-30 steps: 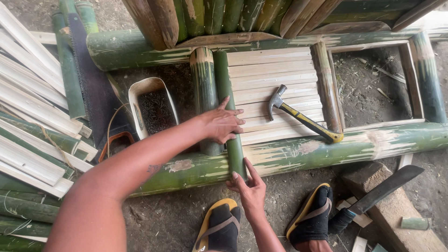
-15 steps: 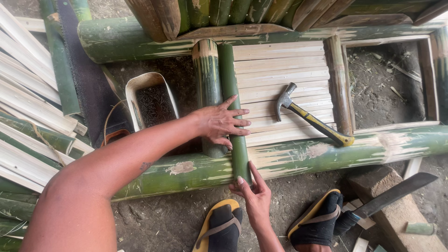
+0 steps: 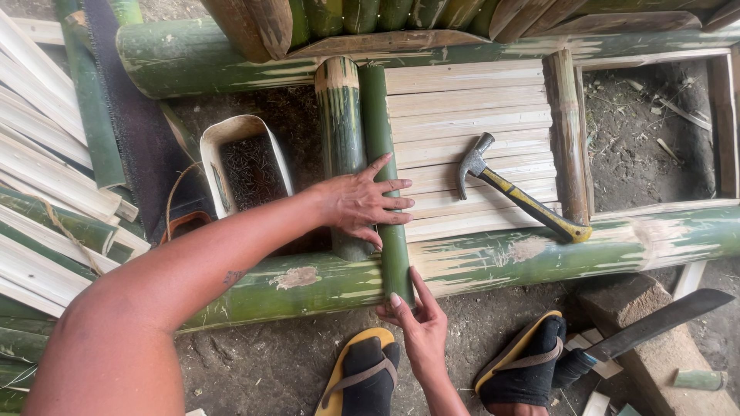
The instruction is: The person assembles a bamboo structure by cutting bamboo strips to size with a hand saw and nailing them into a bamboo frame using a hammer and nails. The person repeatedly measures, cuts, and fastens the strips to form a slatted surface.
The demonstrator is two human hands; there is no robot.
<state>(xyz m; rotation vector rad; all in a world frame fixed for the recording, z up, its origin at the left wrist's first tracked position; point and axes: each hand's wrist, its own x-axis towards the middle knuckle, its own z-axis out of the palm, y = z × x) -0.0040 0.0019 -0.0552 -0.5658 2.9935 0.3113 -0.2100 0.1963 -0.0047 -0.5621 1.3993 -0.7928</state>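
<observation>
Bamboo slat [image 3: 383,154] lying across the green frame pole [image 3: 539,254], my left hand [image 3: 361,203] spread flat on its middle, unclenched, my right hand [image 3: 416,323] pinching its near end.

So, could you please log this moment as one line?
left hand: flat on green slat | right hand: gripping slat's near end | slat: across bamboo frame | hammer: lying on pale slats

An outdoor bamboo workshop on bare dirt: a green bamboo frame [image 3: 501,258] with a claw hammer [image 3: 518,192] lying on its slats, split strips [image 3: 38,185] stacked left of it, a machete [image 3: 655,323] below-right.
</observation>
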